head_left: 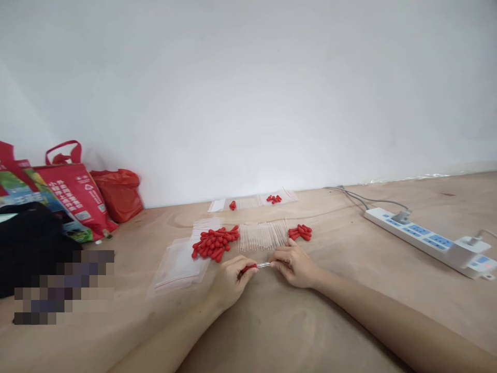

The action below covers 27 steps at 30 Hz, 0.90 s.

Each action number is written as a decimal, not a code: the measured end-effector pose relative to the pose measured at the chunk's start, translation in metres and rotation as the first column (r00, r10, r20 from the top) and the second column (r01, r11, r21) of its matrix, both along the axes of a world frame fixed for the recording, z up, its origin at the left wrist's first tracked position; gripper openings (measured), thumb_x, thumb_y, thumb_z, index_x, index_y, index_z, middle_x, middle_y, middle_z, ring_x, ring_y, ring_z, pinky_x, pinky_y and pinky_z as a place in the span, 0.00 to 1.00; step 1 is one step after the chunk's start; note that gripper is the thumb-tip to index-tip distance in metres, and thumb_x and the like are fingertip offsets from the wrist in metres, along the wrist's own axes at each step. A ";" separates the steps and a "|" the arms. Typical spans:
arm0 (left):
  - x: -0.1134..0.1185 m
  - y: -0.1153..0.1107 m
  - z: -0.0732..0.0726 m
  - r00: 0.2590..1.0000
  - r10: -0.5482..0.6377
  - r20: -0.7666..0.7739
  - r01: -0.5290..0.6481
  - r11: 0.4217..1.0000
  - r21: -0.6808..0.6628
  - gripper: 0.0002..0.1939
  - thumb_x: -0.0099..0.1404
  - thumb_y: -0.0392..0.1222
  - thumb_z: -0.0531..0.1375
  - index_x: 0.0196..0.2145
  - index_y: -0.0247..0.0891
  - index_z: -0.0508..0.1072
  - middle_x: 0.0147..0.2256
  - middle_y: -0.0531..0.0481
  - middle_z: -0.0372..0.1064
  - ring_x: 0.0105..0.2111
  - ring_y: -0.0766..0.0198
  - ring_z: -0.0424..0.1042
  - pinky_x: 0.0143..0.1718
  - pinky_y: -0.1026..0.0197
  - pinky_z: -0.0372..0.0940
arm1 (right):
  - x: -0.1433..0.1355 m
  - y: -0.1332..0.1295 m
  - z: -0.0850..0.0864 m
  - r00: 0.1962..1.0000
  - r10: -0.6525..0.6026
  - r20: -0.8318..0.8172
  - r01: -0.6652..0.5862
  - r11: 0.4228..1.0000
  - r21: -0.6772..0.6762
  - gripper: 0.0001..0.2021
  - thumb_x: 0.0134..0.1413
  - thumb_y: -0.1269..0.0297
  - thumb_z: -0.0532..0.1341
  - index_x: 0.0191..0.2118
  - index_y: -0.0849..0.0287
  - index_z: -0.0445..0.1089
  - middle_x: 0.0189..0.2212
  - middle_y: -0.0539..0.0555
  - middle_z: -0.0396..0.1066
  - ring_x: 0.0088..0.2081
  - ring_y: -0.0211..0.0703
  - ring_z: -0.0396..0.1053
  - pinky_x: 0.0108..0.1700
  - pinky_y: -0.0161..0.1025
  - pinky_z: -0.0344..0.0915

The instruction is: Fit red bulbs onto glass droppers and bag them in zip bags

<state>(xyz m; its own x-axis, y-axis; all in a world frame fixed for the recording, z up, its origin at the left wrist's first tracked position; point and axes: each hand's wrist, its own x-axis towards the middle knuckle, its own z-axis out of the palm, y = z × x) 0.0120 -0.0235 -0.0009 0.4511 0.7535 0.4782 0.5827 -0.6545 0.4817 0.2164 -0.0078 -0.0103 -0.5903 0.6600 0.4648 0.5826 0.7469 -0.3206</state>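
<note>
My left hand [235, 280] is closed around a red rubber dropper bulb [248, 268]. From the bulb's right end a clear dropper tube [263, 264] runs across to my right hand [293, 265], whose fingers pinch its other end. How far the tube sits inside the bulb is hidden. Just beyond my hands lies a row of clear tubes [262, 235]. To its left is a heap of red bulbs [213, 242], and to its right a smaller pile of red pieces [300, 232].
Clear zip bags [176, 267] lie left of the heap. Against the wall, another bag [250, 202] has several red pieces on it. A power strip [423, 235] with plugs and cables is at the right. Red shopping bags [77, 191] and black cloth [34, 243] occupy the left.
</note>
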 end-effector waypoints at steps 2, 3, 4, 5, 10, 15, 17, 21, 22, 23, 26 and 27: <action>0.000 0.000 0.000 1.000 0.000 -0.001 0.000 1.000 0.007 0.09 0.61 0.40 0.52 0.30 0.37 0.71 0.25 0.51 0.67 0.23 0.67 0.65 0.24 0.66 0.60 | -0.002 -0.001 -0.001 1.000 0.000 -0.019 0.000 1.000 -0.018 0.08 0.54 0.69 0.50 0.27 0.59 0.63 0.24 0.50 0.68 0.25 0.35 0.61 0.34 0.36 0.48; 0.000 0.000 -0.001 1.000 -0.003 -0.003 0.003 1.000 0.010 0.09 0.61 0.40 0.52 0.30 0.37 0.70 0.25 0.51 0.67 0.24 0.67 0.65 0.25 0.66 0.60 | -0.003 -0.001 -0.001 1.000 0.002 -0.026 -0.002 1.000 -0.025 0.08 0.54 0.69 0.50 0.27 0.59 0.63 0.24 0.50 0.68 0.25 0.35 0.61 0.34 0.36 0.48; 0.000 -0.001 -0.001 1.000 -0.009 -0.008 0.009 1.000 0.013 0.09 0.61 0.40 0.51 0.30 0.37 0.70 0.25 0.51 0.67 0.24 0.67 0.65 0.25 0.66 0.60 | -0.004 -0.002 -0.001 1.000 0.004 -0.028 -0.004 1.000 -0.028 0.08 0.54 0.69 0.49 0.27 0.59 0.63 0.24 0.50 0.68 0.26 0.36 0.61 0.34 0.36 0.48; 0.000 -0.001 -0.001 1.000 -0.017 -0.015 0.017 1.000 0.018 0.09 0.61 0.40 0.51 0.30 0.36 0.70 0.25 0.51 0.66 0.24 0.67 0.65 0.25 0.66 0.60 | -0.005 -0.003 -0.001 1.000 0.004 -0.026 -0.005 1.000 -0.028 0.08 0.54 0.69 0.49 0.27 0.59 0.62 0.24 0.50 0.68 0.26 0.36 0.62 0.34 0.36 0.48; 0.000 -0.002 -0.002 0.998 -0.051 -0.047 0.053 0.997 0.051 0.09 0.62 0.39 0.50 0.30 0.35 0.69 0.25 0.50 0.66 0.24 0.67 0.65 0.26 0.66 0.60 | -0.008 -0.007 0.002 1.000 -0.014 0.001 0.014 1.000 -0.008 0.10 0.54 0.70 0.48 0.25 0.59 0.61 0.22 0.50 0.67 0.25 0.36 0.61 0.32 0.36 0.48; 0.002 -0.004 -0.001 0.994 -0.089 -0.056 0.092 0.994 0.052 0.08 0.62 0.38 0.50 0.31 0.36 0.68 0.26 0.49 0.67 0.26 0.66 0.66 0.27 0.66 0.61 | -0.011 -0.010 0.005 1.000 -0.021 -0.017 0.020 0.999 -0.044 0.10 0.53 0.70 0.48 0.23 0.60 0.60 0.21 0.49 0.66 0.24 0.35 0.60 0.31 0.35 0.49; 0.002 -0.004 0.000 0.992 -0.107 -0.064 0.111 0.992 0.059 0.08 0.62 0.38 0.50 0.31 0.36 0.68 0.26 0.49 0.67 0.26 0.66 0.66 0.27 0.66 0.61 | -0.013 -0.010 0.005 1.000 -0.020 -0.020 0.018 0.997 -0.069 0.11 0.53 0.70 0.48 0.22 0.60 0.60 0.21 0.49 0.66 0.24 0.35 0.60 0.32 0.35 0.49; 0.002 -0.004 0.000 0.991 -0.122 -0.061 0.126 0.989 0.070 0.08 0.62 0.37 0.50 0.30 0.35 0.69 0.26 0.49 0.67 0.26 0.66 0.66 0.27 0.66 0.61 | -0.014 -0.010 0.005 1.000 -0.021 -0.018 0.019 0.993 -0.120 0.12 0.54 0.70 0.49 0.22 0.60 0.61 0.20 0.48 0.66 0.24 0.34 0.60 0.34 0.36 0.51; 0.002 -0.003 0.000 0.991 -0.119 -0.056 0.123 0.990 0.069 0.08 0.62 0.37 0.51 0.30 0.35 0.69 0.26 0.50 0.67 0.26 0.67 0.66 0.27 0.66 0.61 | -0.013 -0.010 0.005 1.000 -0.021 -0.013 0.019 0.991 -0.132 0.12 0.55 0.70 0.48 0.23 0.60 0.61 0.21 0.48 0.66 0.24 0.34 0.60 0.34 0.35 0.51; 0.001 -0.002 0.000 0.992 -0.112 -0.050 0.115 0.991 0.068 0.08 0.62 0.37 0.51 0.31 0.35 0.69 0.26 0.50 0.68 0.26 0.67 0.66 0.27 0.66 0.61 | -0.013 -0.010 0.005 1.000 -0.020 -0.006 0.019 0.990 -0.138 0.12 0.55 0.70 0.48 0.24 0.60 0.62 0.21 0.49 0.66 0.25 0.34 0.60 0.34 0.35 0.51; -0.001 0.001 0.001 0.997 -0.067 -0.025 0.069 0.995 0.076 0.07 0.61 0.37 0.52 0.32 0.36 0.69 0.27 0.50 0.68 0.27 0.66 0.67 0.28 0.65 0.62 | -0.011 -0.009 0.008 0.999 -0.005 0.042 0.008 0.997 -0.082 0.11 0.57 0.67 0.48 0.29 0.60 0.65 0.25 0.51 0.68 0.29 0.36 0.62 0.34 0.35 0.50; -0.002 0.002 0.002 0.998 -0.052 -0.019 0.053 0.995 0.079 0.07 0.61 0.37 0.52 0.32 0.36 0.69 0.28 0.50 0.68 0.28 0.66 0.68 0.30 0.65 0.63 | -0.011 -0.009 0.010 0.997 0.000 0.073 0.002 0.999 -0.037 0.10 0.56 0.66 0.48 0.32 0.60 0.66 0.27 0.52 0.68 0.31 0.37 0.62 0.34 0.36 0.50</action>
